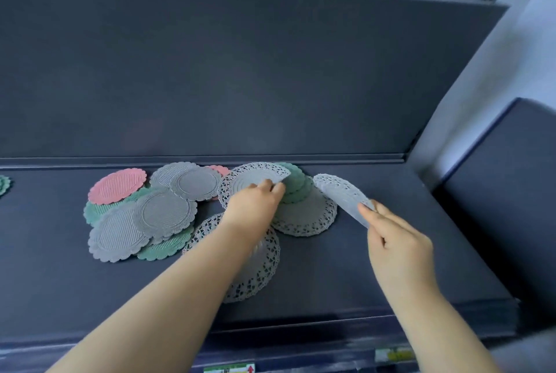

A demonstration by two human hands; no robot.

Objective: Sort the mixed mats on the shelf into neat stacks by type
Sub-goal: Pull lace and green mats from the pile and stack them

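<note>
A jumble of round mats lies on the dark shelf (346, 276). Ribbed scalloped ones are pink (115, 186), grey (164, 213) and green (162, 249). White lace doilies sit to their right. My left hand (255, 204) pinches the edge of one lace doily (249, 175) and lifts it off the green mats (296, 181) behind. My right hand (397, 246) holds another lace doily (343, 196) tilted up above the shelf. One more doily (304, 219) lies flat between my hands, and one (261, 270) lies under my left forearm.
The shelf's dark back panel (240, 71) rises right behind the mats. A green mat's edge (3, 184) shows at the far left. A dark box-like side wall (505, 192) stands at the right end. Price labels (231, 368) sit on the front rail.
</note>
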